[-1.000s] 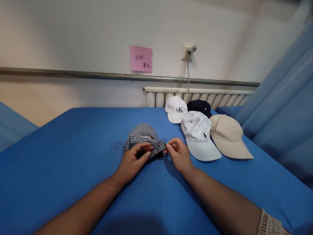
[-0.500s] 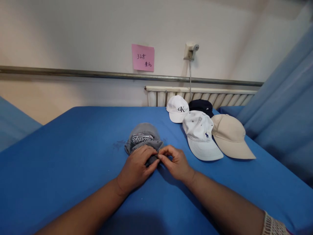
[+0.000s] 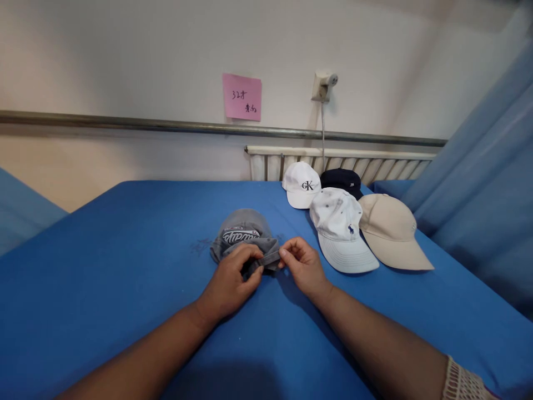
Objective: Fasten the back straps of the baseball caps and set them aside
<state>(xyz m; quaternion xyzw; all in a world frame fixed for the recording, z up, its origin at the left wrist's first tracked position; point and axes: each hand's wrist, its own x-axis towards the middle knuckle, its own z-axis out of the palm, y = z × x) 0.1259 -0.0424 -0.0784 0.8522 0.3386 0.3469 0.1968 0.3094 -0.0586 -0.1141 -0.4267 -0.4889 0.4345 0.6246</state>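
Observation:
A grey cap (image 3: 245,226) with white lettering lies on the blue-covered bed, its near side crumpled and lifted. At its near edge, my left hand (image 3: 228,283) is closed on the cap's fabric between thumb and fingers. My right hand (image 3: 303,268) pinches the end of a narrow grey strap (image 3: 270,258) at the cap's right side. The strap runs between the two hands. My left fingers cover part of the cap's near edge.
To the right sit a white cap with black letters (image 3: 300,186), a dark cap (image 3: 342,180), a pale cap (image 3: 339,222) and a beige cap (image 3: 391,222). A radiator (image 3: 287,161), metal rail (image 3: 166,125) and pink note (image 3: 242,97) are behind. A blue curtain (image 3: 478,183) hangs right.
My right hand has moved slightly right, away from the left, drawing the strap out between them. The left hand has shifted slightly left and still holds the cap. The other caps stay put.

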